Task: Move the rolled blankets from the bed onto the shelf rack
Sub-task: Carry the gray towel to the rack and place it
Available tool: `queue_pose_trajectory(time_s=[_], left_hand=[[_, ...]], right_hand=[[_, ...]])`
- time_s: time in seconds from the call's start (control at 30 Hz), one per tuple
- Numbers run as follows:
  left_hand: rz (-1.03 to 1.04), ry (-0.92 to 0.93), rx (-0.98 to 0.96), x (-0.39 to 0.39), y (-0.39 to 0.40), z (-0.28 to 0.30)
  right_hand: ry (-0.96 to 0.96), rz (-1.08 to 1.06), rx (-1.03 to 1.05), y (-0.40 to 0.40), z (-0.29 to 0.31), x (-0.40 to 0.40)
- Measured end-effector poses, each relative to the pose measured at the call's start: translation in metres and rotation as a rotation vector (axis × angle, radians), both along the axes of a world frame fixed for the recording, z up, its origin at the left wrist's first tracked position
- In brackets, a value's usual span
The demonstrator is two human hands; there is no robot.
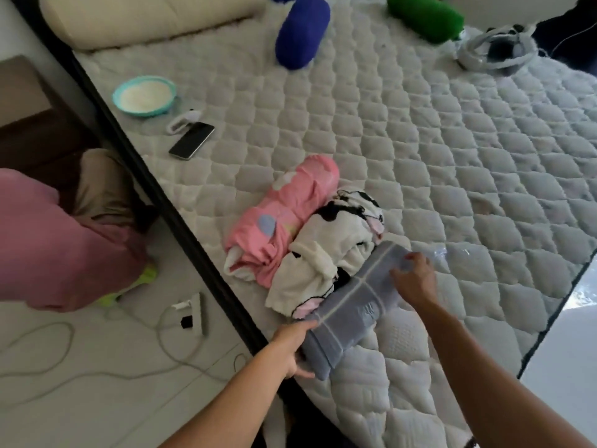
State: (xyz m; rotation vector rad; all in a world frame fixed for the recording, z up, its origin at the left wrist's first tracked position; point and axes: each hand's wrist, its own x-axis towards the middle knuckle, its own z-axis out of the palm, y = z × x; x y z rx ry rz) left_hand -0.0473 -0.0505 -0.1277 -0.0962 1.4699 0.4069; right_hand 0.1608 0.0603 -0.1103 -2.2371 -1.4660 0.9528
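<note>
Two bare forearms reach from the bottom edge toward a grey-blue rolled blanket [352, 307], soft cloth crossed by pale grid lines. It lies on the quilted white bed [452, 150] close to the dark bed edge, its long axis running diagonally from lower left to upper right. Left hand [292, 347] grips the near end, fingers curled around it; right hand [412, 279] pinches the far end. Touching it, parallel, sits a fluffy white-and-black roll [326, 253], then a pink roll [284, 218]. Open mattress spreads to the right. Farther off lie a blue roll [302, 32] and a green roll [424, 16].
</note>
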Motion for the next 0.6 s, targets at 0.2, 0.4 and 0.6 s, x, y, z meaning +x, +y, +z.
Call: queue_pose_trajectory(time_s=[0.2,0.4,0.6], left_hand=[[0.080,0.098,-0.073,0.013,0.010,0.005],[0.136,0.164,-0.082,0.016,0.004,0.005],[0.065,0.412,0.096,-0.012,-0.018,0.016]], right_hand=[[0.052,0.098,-0.133,0.034,-0.019,0.023],[0.059,0.114,-0.157,0.039,-0.030,0.035],[0.084,0.042,-0.303,0.010,-0.020,0.019]])
